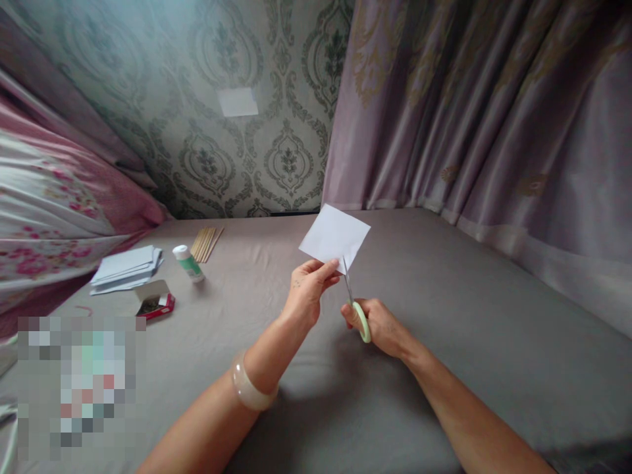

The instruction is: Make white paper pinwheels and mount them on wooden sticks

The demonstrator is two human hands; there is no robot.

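- The left hand (309, 286) pinches one square white paper sheet (334, 232) near the frame's centre.
- The right hand (379, 324) grips metal scissors with pale green handle (364, 322), blades at the sheet's lower corner.
- At the left, one white-and-green bottle (189, 264) is near thin wooden sticks (203, 245).

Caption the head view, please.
Right hand holding pale-green-handled metal scissors at the edge of flat white paper in the left hand.
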